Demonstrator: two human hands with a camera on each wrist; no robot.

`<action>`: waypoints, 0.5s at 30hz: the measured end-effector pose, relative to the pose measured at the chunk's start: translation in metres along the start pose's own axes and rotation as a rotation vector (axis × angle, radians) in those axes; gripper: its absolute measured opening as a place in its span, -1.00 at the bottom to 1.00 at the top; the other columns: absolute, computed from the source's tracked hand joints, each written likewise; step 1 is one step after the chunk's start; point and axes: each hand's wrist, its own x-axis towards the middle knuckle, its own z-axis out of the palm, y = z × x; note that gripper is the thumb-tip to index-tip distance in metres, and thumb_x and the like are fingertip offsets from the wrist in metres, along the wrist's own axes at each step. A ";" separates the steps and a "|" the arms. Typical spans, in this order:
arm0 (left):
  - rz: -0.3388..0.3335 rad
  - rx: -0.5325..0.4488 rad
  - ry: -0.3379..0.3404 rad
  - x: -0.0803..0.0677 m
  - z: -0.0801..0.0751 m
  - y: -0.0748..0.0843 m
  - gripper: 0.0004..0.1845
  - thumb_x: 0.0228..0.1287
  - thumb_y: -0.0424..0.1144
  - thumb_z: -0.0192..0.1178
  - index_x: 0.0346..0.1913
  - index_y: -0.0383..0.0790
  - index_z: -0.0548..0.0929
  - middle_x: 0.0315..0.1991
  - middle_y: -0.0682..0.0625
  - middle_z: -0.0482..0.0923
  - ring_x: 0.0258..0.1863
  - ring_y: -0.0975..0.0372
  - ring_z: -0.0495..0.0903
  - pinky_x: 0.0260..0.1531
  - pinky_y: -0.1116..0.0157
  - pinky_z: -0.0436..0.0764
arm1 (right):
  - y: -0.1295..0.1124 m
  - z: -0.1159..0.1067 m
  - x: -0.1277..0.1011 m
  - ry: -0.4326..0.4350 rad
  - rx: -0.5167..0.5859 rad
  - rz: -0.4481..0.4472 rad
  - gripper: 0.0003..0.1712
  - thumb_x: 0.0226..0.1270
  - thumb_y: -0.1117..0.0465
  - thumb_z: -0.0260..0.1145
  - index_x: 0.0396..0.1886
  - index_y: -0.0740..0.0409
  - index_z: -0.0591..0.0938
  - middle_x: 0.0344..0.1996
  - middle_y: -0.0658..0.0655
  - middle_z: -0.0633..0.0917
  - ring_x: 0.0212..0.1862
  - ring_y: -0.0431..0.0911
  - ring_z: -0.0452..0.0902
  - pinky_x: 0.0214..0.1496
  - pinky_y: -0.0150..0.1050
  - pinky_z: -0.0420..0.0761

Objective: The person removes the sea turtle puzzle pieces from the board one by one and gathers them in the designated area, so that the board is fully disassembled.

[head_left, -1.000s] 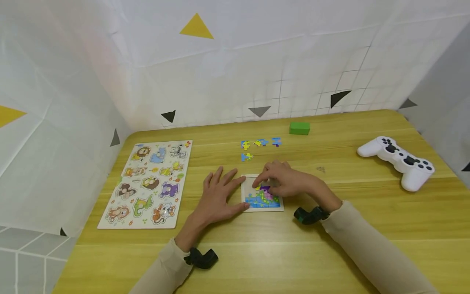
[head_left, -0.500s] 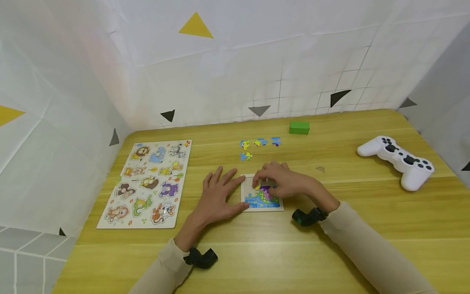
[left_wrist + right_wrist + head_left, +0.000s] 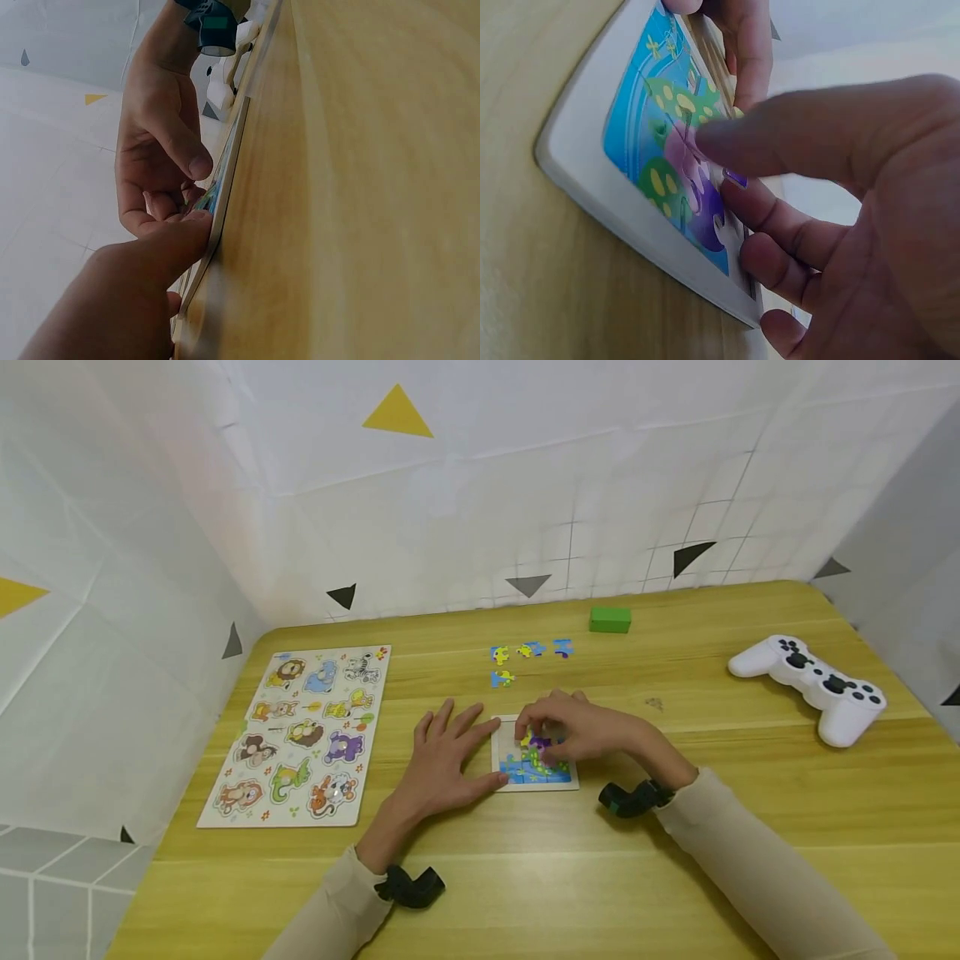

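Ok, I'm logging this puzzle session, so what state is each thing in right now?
Small puzzle tray: flat on the table, partly filled.
Left hand: flat, fingers steadying the tray's edge.
Right hand: fingers pressing a piece in the tray.
Loose pieces: four, lying apart behind the tray.
Animal puzzle board: flat, filled.

I can read no words, numbers or brand marks anywhere here. The animal board (image 3: 300,735) by my left carries only pictures, and the white controller (image 3: 813,687) shows just dark buttons, too small to make out symbols.
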 end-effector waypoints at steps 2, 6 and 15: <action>0.000 -0.002 0.001 0.000 0.000 0.000 -0.20 0.09 0.49 0.01 0.41 0.33 0.27 0.51 0.08 0.14 0.55 -0.10 -0.11 0.40 -0.20 -0.14 | 0.000 0.000 0.000 -0.008 0.006 -0.005 -0.61 0.12 0.22 0.44 -0.07 -0.22 0.61 -0.26 -0.09 0.61 -0.12 -0.10 0.35 -0.14 -0.13 0.10; 0.001 -0.005 -0.001 0.000 0.001 0.000 -0.20 0.08 0.49 0.01 0.41 0.34 0.27 0.51 0.09 0.14 0.54 -0.09 -0.11 0.40 -0.19 -0.14 | -0.002 -0.001 -0.001 -0.016 -0.002 -0.015 -0.59 0.10 0.19 0.48 -0.04 -0.21 0.62 -0.26 -0.08 0.62 -0.13 -0.10 0.35 -0.13 -0.13 0.10; -0.005 -0.013 -0.009 0.000 0.000 0.000 -0.19 0.08 0.48 0.03 0.42 0.34 0.27 0.51 0.09 0.13 0.55 -0.09 -0.12 0.40 -0.20 -0.15 | -0.006 -0.001 -0.001 0.002 -0.094 -0.004 -0.58 0.12 0.15 0.47 0.02 -0.21 0.65 -0.23 -0.13 0.62 -0.12 -0.13 0.38 -0.10 -0.17 0.14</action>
